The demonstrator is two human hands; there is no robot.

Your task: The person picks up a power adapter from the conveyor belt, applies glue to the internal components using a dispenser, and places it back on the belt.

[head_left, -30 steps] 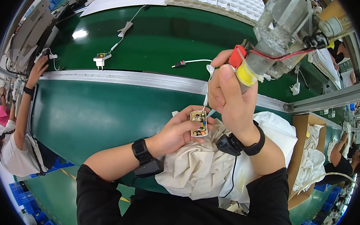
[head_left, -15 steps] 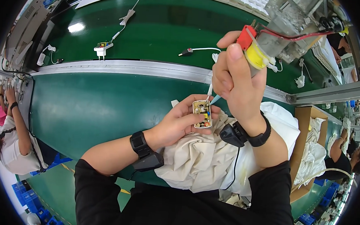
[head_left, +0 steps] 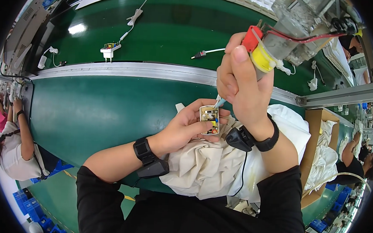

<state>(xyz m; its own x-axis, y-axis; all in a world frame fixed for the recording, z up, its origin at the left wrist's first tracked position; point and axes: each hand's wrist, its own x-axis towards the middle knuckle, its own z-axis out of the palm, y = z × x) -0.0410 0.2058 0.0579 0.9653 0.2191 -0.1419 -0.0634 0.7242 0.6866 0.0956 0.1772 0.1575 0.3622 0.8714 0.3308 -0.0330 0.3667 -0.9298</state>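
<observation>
My left hand [head_left: 190,121] is closed around a small white charger housing [head_left: 201,117], open side up. Inside lies a circuit board [head_left: 211,118] with yellow, red and blue parts, and my thumb presses near its lower end. My right hand [head_left: 247,84] grips a grey, residue-caked hanging tool [head_left: 293,35] that looks like a glue gun. A red switch block [head_left: 252,39] and a yellow band [head_left: 262,59] sit on it. Its pale blue tip [head_left: 221,102] points down at the housing's upper edge; whether they touch is unclear.
Crumpled cream cloth [head_left: 201,163] lies beneath my hands. Beyond a metal rail [head_left: 155,71], a green belt [head_left: 169,35] carries a white charger with an exposed board [head_left: 109,51] and a cable plug [head_left: 199,54]. A cardboard box [head_left: 314,182] stands right; people work on both sides.
My right hand and the tool have shifted slightly left, bringing the pale blue tip to the housing's upper edge. On the belt, the charger and cable plug have drifted right.
</observation>
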